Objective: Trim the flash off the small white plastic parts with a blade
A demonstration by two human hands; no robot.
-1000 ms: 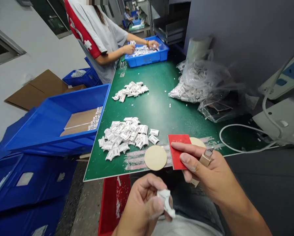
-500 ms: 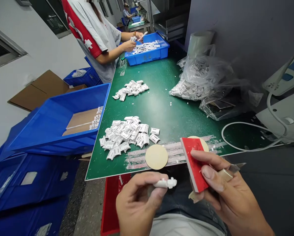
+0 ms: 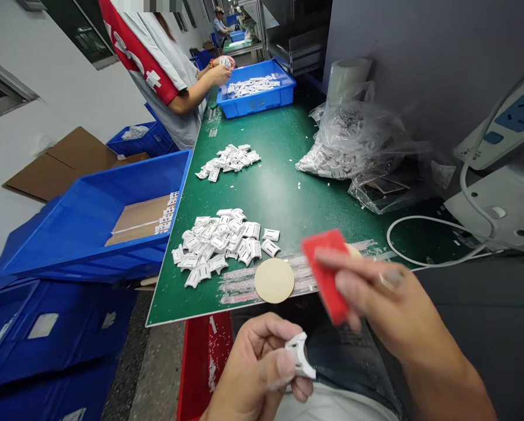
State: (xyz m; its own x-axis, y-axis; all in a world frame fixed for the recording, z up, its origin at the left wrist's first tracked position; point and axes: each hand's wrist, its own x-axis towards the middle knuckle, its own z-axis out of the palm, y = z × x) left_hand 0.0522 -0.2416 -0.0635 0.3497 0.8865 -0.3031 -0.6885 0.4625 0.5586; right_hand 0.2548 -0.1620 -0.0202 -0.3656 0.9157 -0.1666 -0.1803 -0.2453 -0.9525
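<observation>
Left hand [image 3: 264, 359]: curled, nearly closed, pinching one white part [image 3: 301, 358] between thumb and fingers.
White part: at the left hand's fingertips, on the side toward the right hand [image 3: 378, 292]; small, tilted, with a concave edge facing that side and a dark mark near the upper end.
Right hand: partly closed, slightly blurred, gripping a red block [image 3: 327, 275] between thumb and fingers; also against a pale shiny object [image 3: 390, 280], too blurred to name.
Red block: beyond the white part and apart from it; flat, rectangular, bright red, slanting, smeared by blur.
Cream disc [image 3: 274, 280]: just ahead of the left hand, flat on the green table [image 3: 288, 202].
White pile [image 3: 218, 240]: beyond the left hand, loosely heaped, with two pieces just beside.
Clear bag [image 3: 345, 140]: well beyond the right hand, full of white pieces.
Smaller pile [image 3: 230, 161]: farther past the left hand.
Blue tray [image 3: 262, 106]: farthest ahead, near a co-worker's hands [image 3: 221, 73].
</observation>
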